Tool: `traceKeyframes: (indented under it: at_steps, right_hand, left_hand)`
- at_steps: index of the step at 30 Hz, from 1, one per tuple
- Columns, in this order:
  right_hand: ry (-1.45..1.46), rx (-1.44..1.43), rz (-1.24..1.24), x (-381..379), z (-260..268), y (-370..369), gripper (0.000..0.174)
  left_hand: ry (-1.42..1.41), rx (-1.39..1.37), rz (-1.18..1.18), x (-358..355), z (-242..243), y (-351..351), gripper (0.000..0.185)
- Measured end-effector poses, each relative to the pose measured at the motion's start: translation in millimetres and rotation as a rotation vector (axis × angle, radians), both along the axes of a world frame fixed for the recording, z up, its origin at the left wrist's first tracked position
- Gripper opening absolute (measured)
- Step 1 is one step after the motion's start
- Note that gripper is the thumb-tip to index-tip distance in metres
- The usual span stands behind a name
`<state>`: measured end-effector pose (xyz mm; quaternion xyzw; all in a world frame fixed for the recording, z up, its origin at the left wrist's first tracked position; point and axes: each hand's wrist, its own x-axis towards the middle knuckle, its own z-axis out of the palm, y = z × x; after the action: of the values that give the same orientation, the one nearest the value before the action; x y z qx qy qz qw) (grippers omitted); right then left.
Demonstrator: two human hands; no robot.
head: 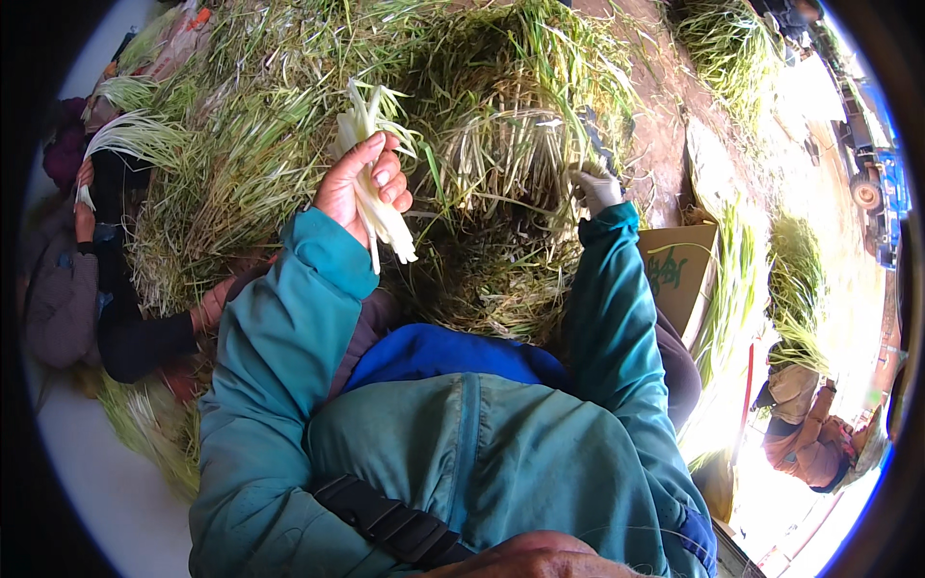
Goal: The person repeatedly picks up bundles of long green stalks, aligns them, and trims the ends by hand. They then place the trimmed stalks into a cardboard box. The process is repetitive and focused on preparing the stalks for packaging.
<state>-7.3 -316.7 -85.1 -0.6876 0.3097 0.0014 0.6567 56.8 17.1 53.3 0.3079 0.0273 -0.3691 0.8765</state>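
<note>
My bare left hand [365,180] is closed around a small bunch of pale, whitish stalks [390,224], held up above a heap of greens. The bunch's ends stick out above and below my fist. My right hand [598,188], in a light glove, is at the right side of a pile of long, thin stalks [498,155] that look like chives. Its fingers are curled against the stalks and leaves there. Whether they grip any is hard to see. Loose green and straw-coloured leaves [484,289] lie between my knees.
A cardboard box [679,267] with writing stands by my right leg. At left, a person's hand [84,209] holds a pale bunch [134,137]. More greens [730,65] lie at the upper right. Another person [809,433] and a blue vehicle [885,188] are farther right.
</note>
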Motion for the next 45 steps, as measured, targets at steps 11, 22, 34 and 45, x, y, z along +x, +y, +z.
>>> traceKeyframes:
  at_steps: [11, 22, 34, 45]
  right_hand:
    - [-0.26, -0.425, 0.304, -28.0, 42.3, 46.3, 0.013]
    - [-0.368, -0.147, 0.2, -103.1, 86.6, 132.2, 0.016]
    - [0.032, -0.678, 0.294, -41.7, 13.9, 34.0, 0.022]
    - [0.308, -1.028, 0.261, 31.9, 14.5, 42.0, 0.043]
  left_hand:
    - [0.002, 0.193, -0.001, -22.1, -3.7, -24.7, 0.017]
    - [0.076, 0.147, -0.025, -30.5, -17.9, -13.5, 0.013]
    - [0.102, 0.057, 0.164, -10.8, -8.3, 8.6, 0.016]
    - [0.164, 0.183, -0.001, -10.2, -10.2, -3.4, 0.015]
